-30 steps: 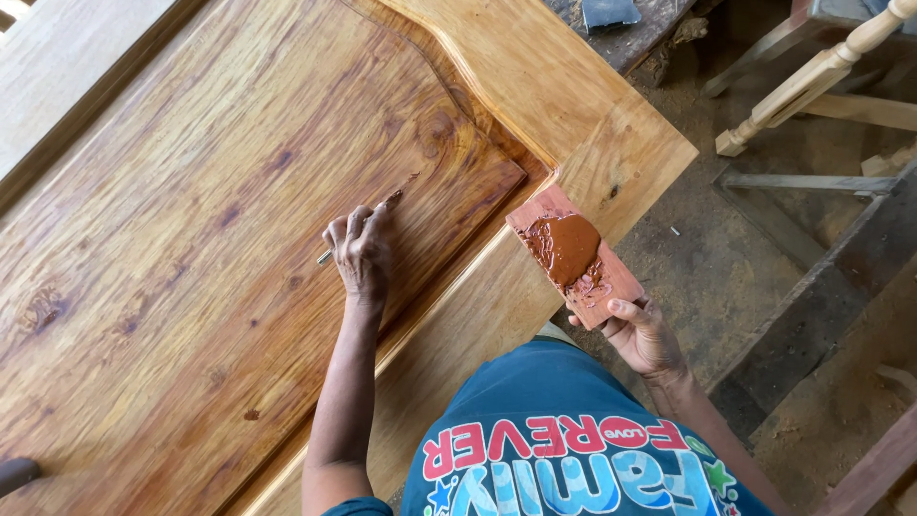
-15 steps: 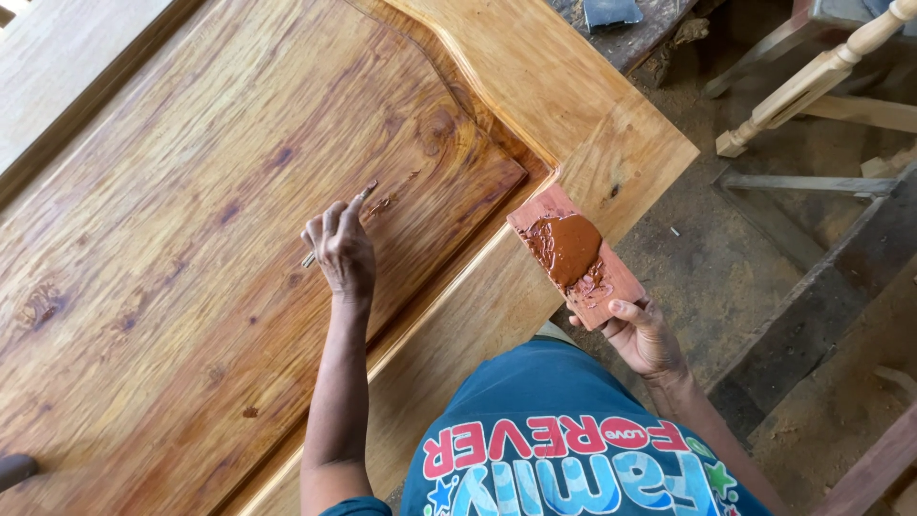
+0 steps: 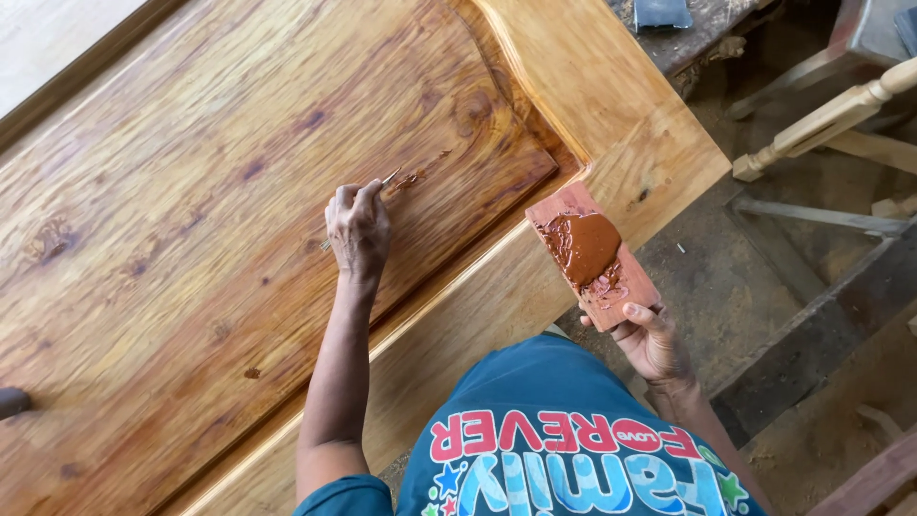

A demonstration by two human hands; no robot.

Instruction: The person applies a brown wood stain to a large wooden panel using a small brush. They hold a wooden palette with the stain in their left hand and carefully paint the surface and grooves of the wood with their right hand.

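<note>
In the head view, the left hand (image 3: 358,229) was closed around a thin metal blade (image 3: 390,177), gripped low so its tip met the wooden door panel (image 3: 191,239) just beyond the fingertips. There a small smear of reddish-brown filler (image 3: 413,178) lay on the grain, apparently pressed into a flaw in the wood. The left arm reached straight out from the body, wrist level, knuckles up, the hand resting on the panel for steadiness.

The right hand (image 3: 650,339) was closed on the lower end of a small reddish board (image 3: 594,253), thumb on top. It was held flat and face up, likely so the heap of filler (image 3: 585,247) on it stayed put and within reach. It hung near the panel's raised frame (image 3: 611,124), well to the right of the blade.
</note>
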